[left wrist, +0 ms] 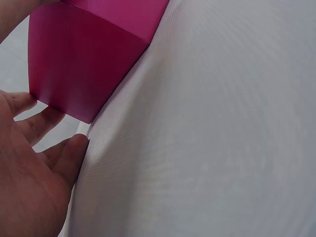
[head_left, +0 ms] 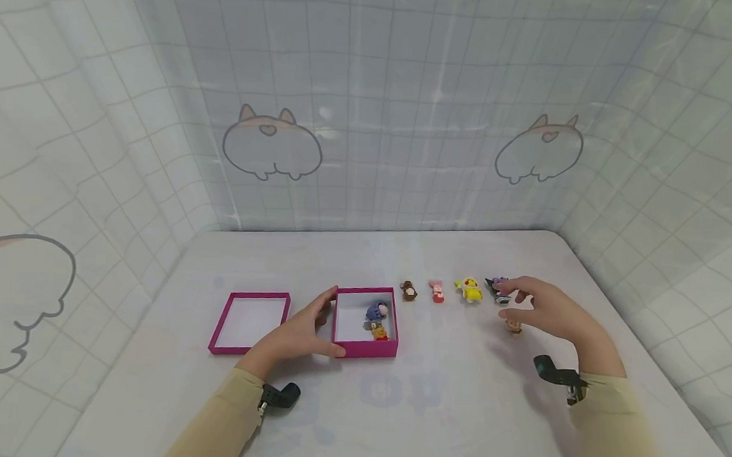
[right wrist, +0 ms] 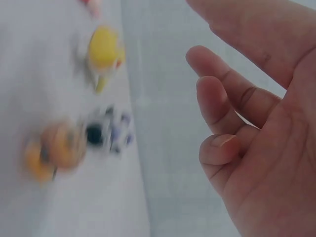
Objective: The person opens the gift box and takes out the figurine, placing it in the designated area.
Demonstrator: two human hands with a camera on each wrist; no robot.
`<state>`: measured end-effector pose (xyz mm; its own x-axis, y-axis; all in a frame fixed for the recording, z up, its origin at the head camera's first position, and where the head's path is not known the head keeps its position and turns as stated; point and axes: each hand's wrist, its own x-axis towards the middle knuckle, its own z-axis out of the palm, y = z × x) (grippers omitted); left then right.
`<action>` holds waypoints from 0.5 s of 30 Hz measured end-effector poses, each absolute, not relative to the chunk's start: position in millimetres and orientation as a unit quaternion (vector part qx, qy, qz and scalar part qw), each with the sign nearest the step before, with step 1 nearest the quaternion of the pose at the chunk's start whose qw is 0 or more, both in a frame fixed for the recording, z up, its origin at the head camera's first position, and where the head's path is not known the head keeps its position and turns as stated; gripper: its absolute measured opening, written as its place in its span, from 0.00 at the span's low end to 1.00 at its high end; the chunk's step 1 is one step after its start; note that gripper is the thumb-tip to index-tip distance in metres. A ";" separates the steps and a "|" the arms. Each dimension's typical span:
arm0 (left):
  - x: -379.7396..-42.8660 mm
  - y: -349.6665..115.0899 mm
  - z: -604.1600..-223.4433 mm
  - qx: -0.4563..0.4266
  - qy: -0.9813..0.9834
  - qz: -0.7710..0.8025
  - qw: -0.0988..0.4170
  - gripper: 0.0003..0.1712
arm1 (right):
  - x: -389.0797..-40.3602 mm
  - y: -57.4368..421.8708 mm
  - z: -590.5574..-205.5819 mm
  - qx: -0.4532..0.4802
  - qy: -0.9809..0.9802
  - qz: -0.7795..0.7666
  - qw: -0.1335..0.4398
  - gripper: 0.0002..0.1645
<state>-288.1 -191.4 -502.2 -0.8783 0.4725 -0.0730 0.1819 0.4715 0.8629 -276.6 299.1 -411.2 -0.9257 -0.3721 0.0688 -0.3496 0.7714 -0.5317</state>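
My left hand (head_left: 296, 334) holds a magenta box (head_left: 366, 349) at its left side, thumb along the front wall and index finger at the back left corner. In the left wrist view, other fingertips lie against the box's outer wall (left wrist: 89, 59). Inside the box are a blue donkey figurine (head_left: 377, 311) and a yellow bear figurine in red (head_left: 380, 332). My right hand (head_left: 551, 311), fingers loosely bent and holding nothing, hovers by a purple-and-black figurine (head_left: 497, 288) and a brown-and-orange figurine (head_left: 512, 327), which looks blurred in the right wrist view.
A magenta-rimmed lid (head_left: 227, 323), white inside, lies left of the box. Right of the box, a brown figurine (head_left: 409, 291), a pink-and-red one (head_left: 437, 291) and a yellow one (head_left: 470, 290) form a row. Curtain-like grid-patterned walls (head_left: 392, 209) stand behind and beside the white table (head_left: 405, 424).
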 end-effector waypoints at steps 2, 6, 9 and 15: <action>-288.0 -191.7 -501.8 0.194 0.843 0.478 0.155 0.75 | -280.3 287.3 -407.5 -0.206 0.938 -0.279 0.020 0.32; -287.5 -191.6 -501.0 0.187 0.843 0.479 0.161 0.75 | -288.3 264.3 -405.0 -0.229 0.933 -0.278 0.021 0.29; -287.2 -191.5 -500.7 0.181 0.844 0.478 0.164 0.75 | -293.1 247.3 -405.0 -0.249 0.925 -0.287 0.027 0.27; -286.2 -191.6 -499.9 0.179 0.845 0.476 0.164 0.75 | -299.4 210.6 -405.7 -0.273 0.914 -0.298 0.050 0.27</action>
<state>-286.2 -191.6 -499.9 -0.8822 0.4587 -0.1061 0.1468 0.4821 0.8637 -299.4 210.6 -405.7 -0.8462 -0.5282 0.0703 -0.4683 0.6742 -0.5711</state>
